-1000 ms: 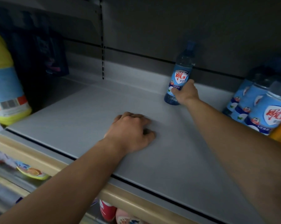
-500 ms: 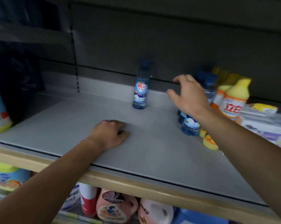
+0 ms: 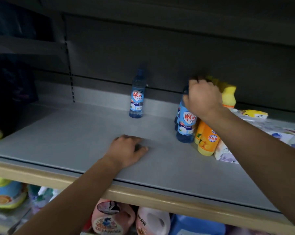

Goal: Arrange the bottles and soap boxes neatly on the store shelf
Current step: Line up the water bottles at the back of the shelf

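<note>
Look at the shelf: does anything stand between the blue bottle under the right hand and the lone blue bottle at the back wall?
Nothing visible does. The shelf is bare between the blue bottle gripped by the right hand and the lone bottle. The left hand rests nearer the front, off that line.

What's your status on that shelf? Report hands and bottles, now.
Left hand resting on shelf, holding nothing. Right hand gripping top of front blue bottle. One blue bottle placed at back. Path clear.
</note>
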`<act>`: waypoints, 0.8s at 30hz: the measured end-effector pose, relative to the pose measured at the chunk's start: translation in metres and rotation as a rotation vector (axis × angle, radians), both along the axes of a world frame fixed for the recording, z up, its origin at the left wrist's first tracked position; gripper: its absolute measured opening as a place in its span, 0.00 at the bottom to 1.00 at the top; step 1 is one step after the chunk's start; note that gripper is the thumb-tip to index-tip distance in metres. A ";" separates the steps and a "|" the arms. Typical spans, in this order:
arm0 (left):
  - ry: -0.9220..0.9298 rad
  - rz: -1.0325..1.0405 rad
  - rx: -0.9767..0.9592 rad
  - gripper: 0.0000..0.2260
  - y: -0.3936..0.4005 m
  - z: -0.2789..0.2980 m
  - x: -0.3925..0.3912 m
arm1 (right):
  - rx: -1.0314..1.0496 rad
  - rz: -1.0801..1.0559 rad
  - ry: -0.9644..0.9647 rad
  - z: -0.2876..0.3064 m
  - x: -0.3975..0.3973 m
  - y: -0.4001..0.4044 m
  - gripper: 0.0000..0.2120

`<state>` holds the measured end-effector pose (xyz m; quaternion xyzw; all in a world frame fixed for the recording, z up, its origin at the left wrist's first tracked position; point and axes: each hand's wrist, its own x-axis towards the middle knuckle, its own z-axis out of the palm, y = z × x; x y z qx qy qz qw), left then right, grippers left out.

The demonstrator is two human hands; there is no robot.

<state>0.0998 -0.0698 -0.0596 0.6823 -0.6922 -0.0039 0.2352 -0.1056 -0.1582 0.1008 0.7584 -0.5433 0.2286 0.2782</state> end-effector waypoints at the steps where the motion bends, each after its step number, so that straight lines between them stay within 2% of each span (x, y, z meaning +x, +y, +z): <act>1: -0.002 -0.002 -0.007 0.20 0.000 0.000 0.000 | 0.029 0.090 -0.091 -0.001 0.001 0.004 0.15; 3: 0.002 -0.009 -0.010 0.20 0.000 -0.001 0.000 | 0.099 0.254 -0.219 -0.002 0.005 0.010 0.14; 5: 0.058 -0.031 -0.021 0.20 0.000 0.000 0.001 | 0.138 0.341 -0.204 -0.003 0.010 0.016 0.13; 9: 0.355 -0.087 -0.163 0.22 0.005 0.002 0.003 | 0.115 0.463 -0.253 -0.006 0.018 0.028 0.16; 13: 0.516 -0.188 -0.202 0.31 0.013 0.007 -0.001 | 0.110 0.551 -0.491 -0.001 0.029 0.037 0.16; 15: 0.605 -0.293 -0.190 0.32 0.016 0.010 -0.003 | 0.192 0.574 -0.651 0.002 0.037 0.039 0.15; 17: 0.724 -0.353 -0.202 0.28 0.019 0.011 -0.005 | 0.279 0.621 -0.787 0.003 0.046 0.038 0.13; 21: 0.874 -0.349 -0.187 0.24 0.024 0.013 -0.006 | 0.331 0.631 -0.887 -0.005 0.055 0.026 0.14; 22: 0.925 -0.356 -0.148 0.23 0.025 0.013 -0.006 | 0.384 0.616 -0.945 -0.013 0.055 0.023 0.17; 24: 1.053 -0.366 -0.049 0.24 0.025 0.014 -0.005 | 0.645 0.619 -1.172 -0.038 0.058 0.020 0.20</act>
